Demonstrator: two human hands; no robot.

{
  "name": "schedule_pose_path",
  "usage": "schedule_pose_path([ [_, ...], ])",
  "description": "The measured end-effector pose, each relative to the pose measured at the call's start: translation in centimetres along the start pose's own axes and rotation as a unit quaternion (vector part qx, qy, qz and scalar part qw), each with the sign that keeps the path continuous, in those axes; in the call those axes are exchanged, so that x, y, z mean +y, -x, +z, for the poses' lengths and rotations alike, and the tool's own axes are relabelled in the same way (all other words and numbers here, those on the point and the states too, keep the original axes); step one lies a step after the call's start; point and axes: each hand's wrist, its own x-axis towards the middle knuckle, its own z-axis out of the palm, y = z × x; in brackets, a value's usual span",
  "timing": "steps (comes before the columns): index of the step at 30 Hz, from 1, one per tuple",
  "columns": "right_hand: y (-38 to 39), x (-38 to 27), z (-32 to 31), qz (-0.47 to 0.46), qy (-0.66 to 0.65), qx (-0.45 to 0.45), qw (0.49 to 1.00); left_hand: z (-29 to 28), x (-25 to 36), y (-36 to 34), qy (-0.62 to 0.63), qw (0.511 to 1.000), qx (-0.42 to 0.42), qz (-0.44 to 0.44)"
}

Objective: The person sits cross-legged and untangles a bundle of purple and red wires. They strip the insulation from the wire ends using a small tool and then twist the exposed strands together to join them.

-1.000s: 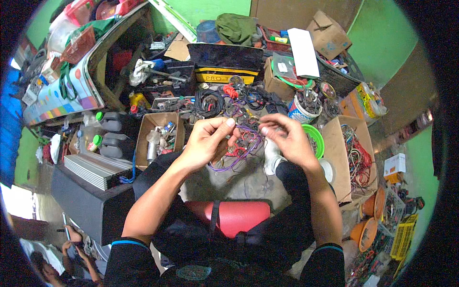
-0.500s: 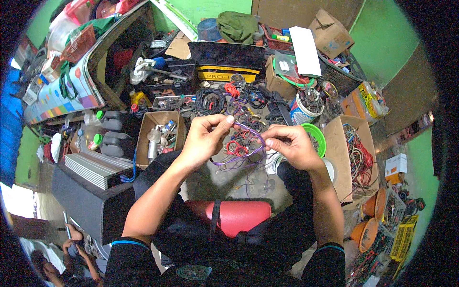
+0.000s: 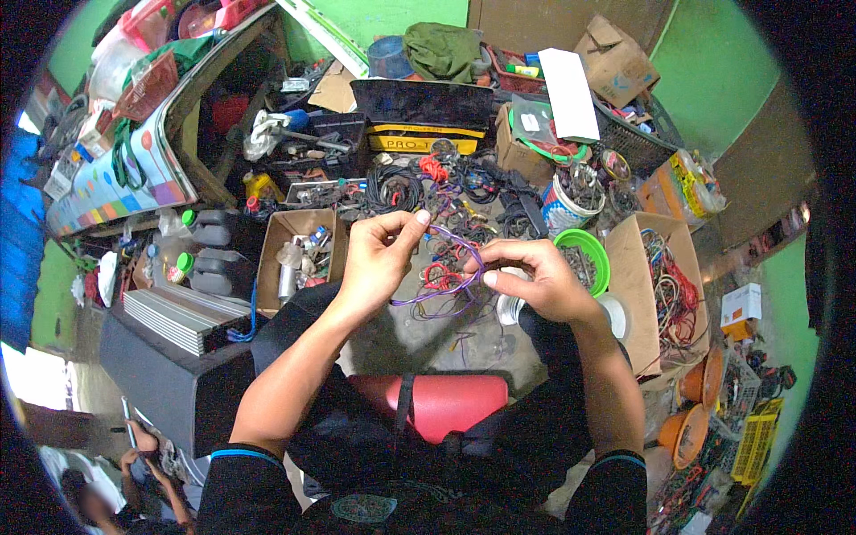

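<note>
A loop of thin purple wire [image 3: 457, 292] hangs between my two hands, above the floor in front of my lap. My left hand [image 3: 382, 257] is closed, thumb pressed against the bent fingers, pinching the wire's upper part. My right hand [image 3: 539, 275] is closed on the loop's right side, with thumb and fingertips together. Thinner dark strands trail below the loop. Past my hands lies a tangle of cables and small parts, with red wire coils [image 3: 437, 274] just behind the loop.
A cardboard box of mixed parts [image 3: 300, 263] stands left, and a box of red and white wires [image 3: 664, 299] right. Beside it sits a green tub [image 3: 584, 259]. A black toolbox [image 3: 421, 116] is at the back. Another person [image 3: 134, 473] sits at lower left.
My right hand has shifted slightly left and down, along the purple wire. The loop has narrowed and dropped a little. My left hand stays almost in place.
</note>
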Motion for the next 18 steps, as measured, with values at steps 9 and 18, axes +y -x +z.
schedule_pose_path([
  [9,-0.1,1.2,-0.3,-0.086,0.066,0.064,0.992,0.0,0.5,0.3,-0.01,0.999,-0.019,0.029],
  [18,0.1,1.0,1.1,-0.011,-0.038,0.214,0.976,-0.2,1.0,0.6,0.089,0.983,-0.162,0.002],
])
